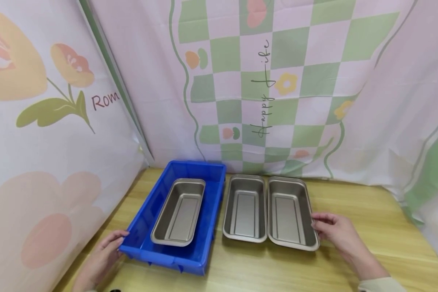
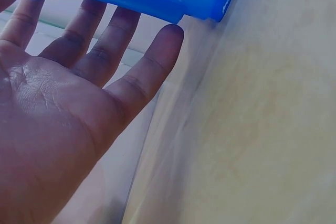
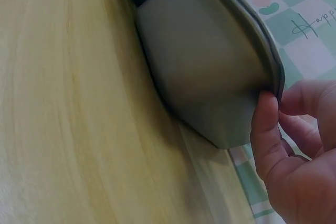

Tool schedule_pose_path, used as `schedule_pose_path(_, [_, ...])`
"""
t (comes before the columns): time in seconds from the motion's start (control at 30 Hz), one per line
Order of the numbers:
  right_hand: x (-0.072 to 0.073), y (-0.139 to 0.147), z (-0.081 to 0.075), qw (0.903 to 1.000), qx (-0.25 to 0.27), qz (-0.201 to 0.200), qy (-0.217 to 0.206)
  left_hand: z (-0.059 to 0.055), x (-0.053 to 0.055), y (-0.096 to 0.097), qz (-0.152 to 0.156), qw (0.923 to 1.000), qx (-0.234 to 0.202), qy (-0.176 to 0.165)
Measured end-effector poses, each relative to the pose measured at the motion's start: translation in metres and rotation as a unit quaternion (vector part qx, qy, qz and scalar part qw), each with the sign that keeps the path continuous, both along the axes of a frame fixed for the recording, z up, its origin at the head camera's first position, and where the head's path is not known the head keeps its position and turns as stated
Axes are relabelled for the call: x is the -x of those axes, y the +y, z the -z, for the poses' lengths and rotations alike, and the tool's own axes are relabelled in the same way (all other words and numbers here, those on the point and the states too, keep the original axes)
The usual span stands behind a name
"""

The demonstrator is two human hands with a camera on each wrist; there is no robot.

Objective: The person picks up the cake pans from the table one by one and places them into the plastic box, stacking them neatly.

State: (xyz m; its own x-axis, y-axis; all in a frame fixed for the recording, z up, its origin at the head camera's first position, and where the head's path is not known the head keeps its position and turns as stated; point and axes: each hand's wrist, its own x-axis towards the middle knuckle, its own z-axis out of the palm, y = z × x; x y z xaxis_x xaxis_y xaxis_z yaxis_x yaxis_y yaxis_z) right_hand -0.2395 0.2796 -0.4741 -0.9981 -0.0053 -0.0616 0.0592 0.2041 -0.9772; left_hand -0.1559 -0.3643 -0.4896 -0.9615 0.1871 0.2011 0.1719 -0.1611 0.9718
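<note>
A blue plastic bin [image 1: 160,258] stands on the table at the left, with a metal loaf pan [image 1: 180,217] lying inside it. My left hand [image 1: 104,253] is at the bin's near left corner; in the left wrist view its fingers [image 2: 118,40] reach under the blue rim. To the right of the bin, a second loaf pan [image 1: 245,209] and a third loaf pan [image 1: 287,213] sit side by side. My right hand [image 1: 336,233] pinches the third pan's right rim. Up close in the right wrist view, thumb and fingers [image 3: 265,121] meet at that rim, near a corner.
Behind the pans, a fabric curtain [image 1: 257,85] with green checks hangs down to the table's back edge. Another floral sheet [image 1: 69,150] closes off the left side. Light wooden table [image 1: 368,227] surface extends to the right. A small dark object [image 1: 115,290] shows at the bottom edge.
</note>
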Motion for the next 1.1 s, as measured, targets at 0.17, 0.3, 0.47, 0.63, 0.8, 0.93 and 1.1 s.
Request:
schedule_pose_path(0.17, [0.0,0.0,-0.003,1.0,0.0,0.002,0.0,0.001,0.0,-0.001,-0.001,1.0,0.001,0.009])
schedule_pose_path(0.3, [-0.001,-0.001,-0.007,1.0,0.001,-0.001,-0.002,0.002,0.0,-0.002,-0.001,0.9999,0.003,0.014])
schedule_pose_path(0.47, [-0.003,-0.002,-0.013,1.0,-0.002,0.005,-0.002,0.002,0.001,-0.002,-0.001,0.9999,0.005,0.012])
schedule_pose_path(0.63, [-0.002,0.0,-0.017,0.9994,0.031,0.016,0.009,0.002,0.001,-0.002,0.0,0.9999,0.005,0.011])
schedule_pose_path(0.8, [-0.001,0.002,-0.021,0.998,0.06,0.017,0.015,0.001,0.001,-0.001,-0.003,0.9999,0.007,0.01])
schedule_pose_path(0.93, [-0.001,0.004,-0.026,0.9966,0.077,0.011,0.027,0.0,0.001,-0.001,-0.009,0.9999,0.008,0.004])
schedule_pose_path(1.1, [-0.001,0.005,-0.033,0.9926,0.111,0.003,0.05,0.0,0.001,0.0,-0.026,0.9994,0.02,-0.008])
